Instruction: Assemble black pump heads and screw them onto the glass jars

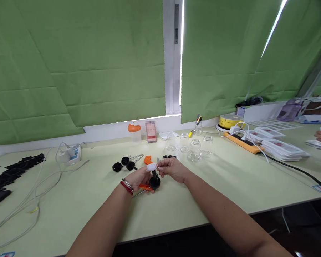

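Black part [155, 182] in left hand [139, 178] (right hand [174, 170] close)

Smooth, clear glass-like jars [195, 151] stand on a pale, smooth tabletop [176, 217]. Green cloth-like blinds [96, 64] look matt and creased, and the round black parts [117, 167] look like glossy plastic.

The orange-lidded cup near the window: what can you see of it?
The translucent, plastic-looking cup stands upright at the back of the pale green table, its orange lid on. In the picture, it is just left of a blurred, pinkish upright object. Neither hand touches it. Its contents are unclear.
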Demonstrator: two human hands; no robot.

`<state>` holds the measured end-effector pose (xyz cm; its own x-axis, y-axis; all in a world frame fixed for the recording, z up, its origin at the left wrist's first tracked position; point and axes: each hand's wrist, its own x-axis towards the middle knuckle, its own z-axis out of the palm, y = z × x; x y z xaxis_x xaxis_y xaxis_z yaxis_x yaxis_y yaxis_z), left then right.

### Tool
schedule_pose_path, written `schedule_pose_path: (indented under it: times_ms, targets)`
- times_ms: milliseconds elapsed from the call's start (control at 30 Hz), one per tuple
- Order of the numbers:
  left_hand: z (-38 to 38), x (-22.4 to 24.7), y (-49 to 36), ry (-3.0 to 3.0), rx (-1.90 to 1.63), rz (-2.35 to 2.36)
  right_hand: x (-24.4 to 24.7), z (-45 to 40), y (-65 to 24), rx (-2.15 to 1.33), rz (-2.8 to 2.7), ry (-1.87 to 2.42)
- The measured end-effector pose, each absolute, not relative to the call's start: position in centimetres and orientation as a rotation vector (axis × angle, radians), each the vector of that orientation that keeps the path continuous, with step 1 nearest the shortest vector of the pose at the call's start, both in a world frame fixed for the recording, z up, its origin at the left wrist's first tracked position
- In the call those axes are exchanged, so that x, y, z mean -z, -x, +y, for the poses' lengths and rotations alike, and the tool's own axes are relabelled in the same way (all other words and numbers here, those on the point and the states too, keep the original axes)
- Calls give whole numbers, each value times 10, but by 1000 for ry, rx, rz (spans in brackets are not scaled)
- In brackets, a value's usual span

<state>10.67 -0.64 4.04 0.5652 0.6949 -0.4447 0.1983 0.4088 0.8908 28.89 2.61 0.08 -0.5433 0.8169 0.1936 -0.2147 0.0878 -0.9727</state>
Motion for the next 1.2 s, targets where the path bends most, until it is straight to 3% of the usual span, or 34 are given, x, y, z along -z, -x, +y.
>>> schedule_pose_path:
  times_ms: [1200]
  targets:
    - [1, -33, -107, -1152, -365, 966, -11, 13, -285, -1575, -1666, 589]
